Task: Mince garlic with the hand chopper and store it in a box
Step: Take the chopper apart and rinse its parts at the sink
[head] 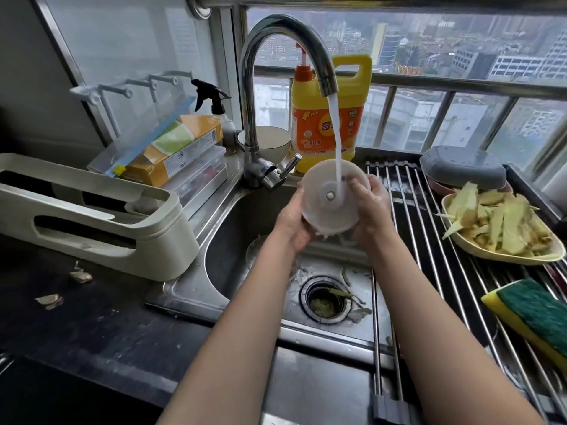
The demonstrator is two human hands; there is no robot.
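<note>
I hold the round white chopper lid (329,197) over the sink (227,240), its underside with a small centre hub facing me. My left hand (294,222) grips its left and lower edge. My right hand (369,207) grips its right side, fingers curled over the rim. Water runs from the steel tap (270,41) onto the lid and streams off its bottom. A clear round part lies in the sink bowl (256,251), partly hidden by my left wrist. No garlic or storage box can be told for sure.
A roll-up steel drying rack (429,240) covers the sink's right side, carrying a grey lidded dish (463,170), a plate of yellow peelings (497,228) and a sponge (530,314). Yellow detergent bottle (325,127) and white bowl (271,142) stand behind the tap. A cream rack (92,216) and garlic skins (79,276) are at left.
</note>
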